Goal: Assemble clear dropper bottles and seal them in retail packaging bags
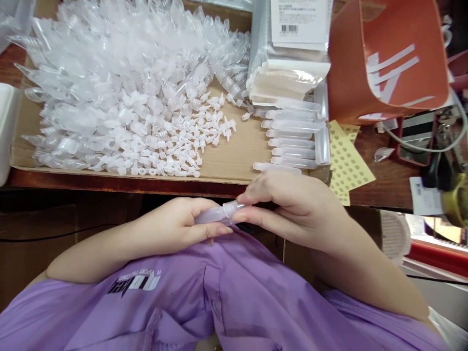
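Observation:
My left hand (175, 225) is closed around the body of a small translucent plastic bottle (215, 213), held just above my purple shirt. My right hand (292, 204) pinches the bottle's cap end between thumb and fingers. On the cardboard sheet (234, 161) in front of me lies a large heap of clear bottle bodies and caps (120, 73), with several small white nozzle plugs (186, 141) spread beside it. A row of several assembled bottles (290, 139) lies at the right of the cardboard.
A stack of clear plastic bags with labels (288, 58) sits behind the assembled row. An orange plastic container (387, 53) stands at the right. Yellow dotted sticker sheets (347, 161) lie below it. Cables and clutter fill the far right.

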`<act>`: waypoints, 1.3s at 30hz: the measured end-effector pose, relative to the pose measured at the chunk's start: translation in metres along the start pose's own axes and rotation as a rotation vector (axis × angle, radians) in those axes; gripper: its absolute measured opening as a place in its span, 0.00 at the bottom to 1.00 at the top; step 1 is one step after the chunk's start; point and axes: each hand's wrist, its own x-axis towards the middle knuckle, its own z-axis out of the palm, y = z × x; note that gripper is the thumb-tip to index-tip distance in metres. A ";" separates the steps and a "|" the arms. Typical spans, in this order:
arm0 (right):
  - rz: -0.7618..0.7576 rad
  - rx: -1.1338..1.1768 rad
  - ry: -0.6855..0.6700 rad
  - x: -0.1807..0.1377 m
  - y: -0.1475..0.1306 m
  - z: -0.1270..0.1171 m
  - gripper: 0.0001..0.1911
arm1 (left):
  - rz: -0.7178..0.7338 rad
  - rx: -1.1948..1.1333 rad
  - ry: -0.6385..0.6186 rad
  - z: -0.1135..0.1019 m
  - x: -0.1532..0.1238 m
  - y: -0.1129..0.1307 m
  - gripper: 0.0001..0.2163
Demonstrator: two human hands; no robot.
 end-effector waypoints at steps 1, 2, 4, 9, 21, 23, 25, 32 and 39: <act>0.005 -0.106 -0.008 0.001 0.000 0.000 0.17 | -0.004 0.016 -0.005 0.000 0.001 0.000 0.15; 0.004 -0.185 -0.014 0.002 -0.001 -0.001 0.20 | -0.004 0.024 -0.016 0.000 0.001 0.000 0.15; -0.034 -0.227 -0.015 0.002 -0.002 -0.003 0.22 | -0.008 0.014 -0.048 0.000 0.003 0.001 0.15; -0.091 -0.216 -0.058 -0.003 -0.002 -0.008 0.18 | -0.017 -0.033 -0.102 0.000 0.003 0.003 0.13; -0.163 -0.236 -0.098 -0.002 -0.001 -0.004 0.24 | -0.002 0.054 -0.087 0.001 0.000 0.002 0.13; -0.174 -0.224 -0.088 -0.001 -0.002 -0.003 0.23 | -0.008 0.039 -0.076 0.000 -0.001 0.002 0.13; -0.181 -0.274 -0.090 0.000 -0.002 -0.001 0.19 | -0.009 0.058 -0.086 0.001 -0.001 0.002 0.14; -0.198 -0.222 -0.084 0.001 -0.003 -0.001 0.18 | 0.019 0.083 -0.019 0.002 -0.003 0.002 0.14; -0.173 -0.220 -0.091 0.002 0.000 0.001 0.20 | -0.030 0.088 0.034 0.003 -0.005 0.005 0.14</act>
